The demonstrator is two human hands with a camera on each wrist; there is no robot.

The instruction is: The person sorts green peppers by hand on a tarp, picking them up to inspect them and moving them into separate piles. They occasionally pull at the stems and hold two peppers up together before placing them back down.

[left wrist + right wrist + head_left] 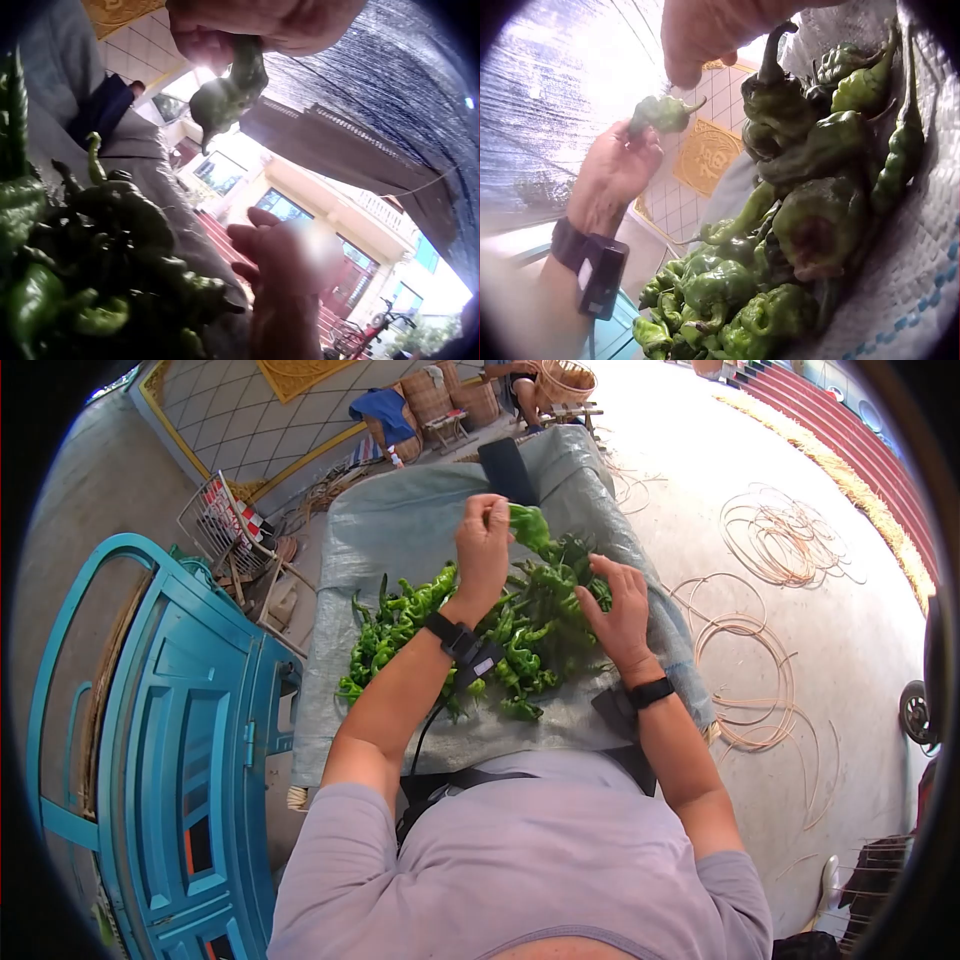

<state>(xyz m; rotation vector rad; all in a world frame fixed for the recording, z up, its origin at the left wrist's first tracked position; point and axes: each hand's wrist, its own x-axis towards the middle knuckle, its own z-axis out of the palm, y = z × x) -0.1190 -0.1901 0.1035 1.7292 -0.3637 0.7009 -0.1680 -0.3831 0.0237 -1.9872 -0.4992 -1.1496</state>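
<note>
My left hand (482,555) holds up a green pepper (530,526) above the far side of a pepper pile (400,622); the right wrist view shows that pepper (662,115) pinched in the left fingers, its stem pointing away from them. At the pile's right edge is my right hand (622,610), its fingers spread and relaxed, with nothing seen in its grasp. Below the right hand (720,30) in the right wrist view lie darker peppers (821,150), one with a brownish patch. Brighter green peppers (720,281) lie beyond them.
The peppers lie on a grey-green sheet (375,525) over a raised surface, with a dark flat object (508,472) at its far edge. Blue metal panels (190,740) stand at the left. Coiled strips (745,670) lie on the floor at the right. Baskets (427,398) and a seated person are beyond.
</note>
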